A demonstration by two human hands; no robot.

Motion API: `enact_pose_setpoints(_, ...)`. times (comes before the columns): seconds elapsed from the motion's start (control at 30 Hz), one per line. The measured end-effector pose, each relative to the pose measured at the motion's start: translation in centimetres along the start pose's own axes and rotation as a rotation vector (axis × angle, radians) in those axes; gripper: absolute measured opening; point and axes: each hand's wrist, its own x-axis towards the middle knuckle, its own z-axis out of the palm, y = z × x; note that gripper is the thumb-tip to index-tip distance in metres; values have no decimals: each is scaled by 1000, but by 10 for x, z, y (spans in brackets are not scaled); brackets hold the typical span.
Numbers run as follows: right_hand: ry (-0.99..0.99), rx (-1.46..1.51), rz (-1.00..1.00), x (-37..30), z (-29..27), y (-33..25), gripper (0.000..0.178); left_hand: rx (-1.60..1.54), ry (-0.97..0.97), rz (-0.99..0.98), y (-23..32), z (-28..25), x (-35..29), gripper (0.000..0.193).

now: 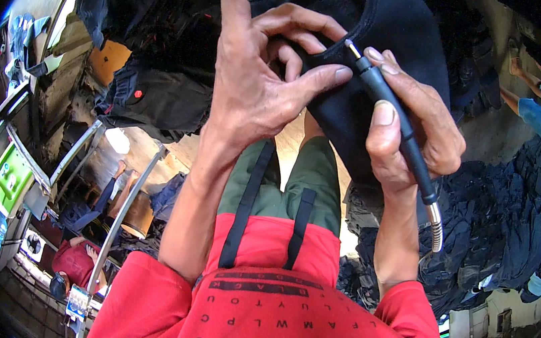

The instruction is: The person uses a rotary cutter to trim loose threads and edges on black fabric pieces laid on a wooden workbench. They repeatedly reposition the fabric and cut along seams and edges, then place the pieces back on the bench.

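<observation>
My right hand (429, 117) is closed around a slim black rotary handpiece (377, 82), which has a small metal tip and a flexible metal shaft at its lower end. The tip touches or sits very near the edge of a black garment (410, 24) spread above my lap. At that curved, seamed edge, my left hand (251, 75) holds the cloth between thumb and fingers, with one finger lifted away. Part of its grip is hidden by the fingers themselves.
Dark garments lie in a heap (493, 223) to the right, and more dark clothing (157, 98) lies to the left. A person in a dark red shirt (76, 263) sits at lower left, near metal rails (127, 209). Another person's legs in blue shorts (540, 114) show at far right.
</observation>
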Motion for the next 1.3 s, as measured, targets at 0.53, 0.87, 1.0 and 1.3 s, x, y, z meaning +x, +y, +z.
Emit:
enact_pose_setpoints(0.53, -42, 20, -52, -2, 2, 3, 31, 12, -7, 11, -4, -4, -1, 90)
enact_pose_setpoints(0.87, -62, 54, -80, 5, 5, -2, 29, 2, -49, 51, -6, -5, -2, 88)
enact_pose_setpoints(1.0, 101, 149, 47, -4, -4, -11, 24, -1, -112, 43, 12, -11, -8, 99)
enact_pose_setpoints(1.3, 195, -135, 77, -103, -60, -71, 32, 948, -24, 69, 89, 8, 34, 144)
